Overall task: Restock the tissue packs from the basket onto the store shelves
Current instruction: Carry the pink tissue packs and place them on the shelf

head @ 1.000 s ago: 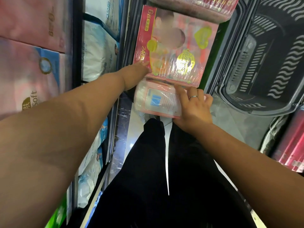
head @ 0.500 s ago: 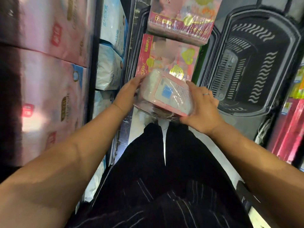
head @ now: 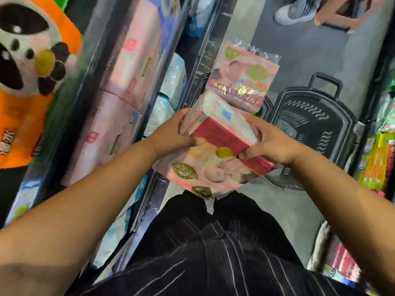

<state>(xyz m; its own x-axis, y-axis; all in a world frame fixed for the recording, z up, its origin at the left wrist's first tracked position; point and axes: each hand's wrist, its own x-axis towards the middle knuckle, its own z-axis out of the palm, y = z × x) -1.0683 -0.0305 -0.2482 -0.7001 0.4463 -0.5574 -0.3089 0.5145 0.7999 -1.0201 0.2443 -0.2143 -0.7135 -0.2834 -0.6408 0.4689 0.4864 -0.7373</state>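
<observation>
A pink and red tissue pack [head: 215, 150] in clear wrap is lifted in front of my waist. My left hand [head: 171, 133] grips its left side with the thumb over the red face. My right hand [head: 271, 144] grips its right side, fingers curled round the edge. Just beyond it a second pink tissue pack [head: 242, 77] lies in the dark basket [head: 201, 84] on the floor. A second black basket [head: 316, 124] stands to the right of it. The store shelves [head: 132, 67] on my left hold pink tissue packs.
An orange pack with a panda print [head: 27, 67] sits on an upper shelf at the far left. White and blue packs [head: 173, 80] fill the lower shelf. Coloured goods [head: 378, 159] line the right side. Another person's shoe [head: 292, 11] is on the grey floor ahead.
Both hands have lifted the tissue pack up from the basket toward my body and tipped it, so its red side and printed face show. The view has swung up the aisle.
</observation>
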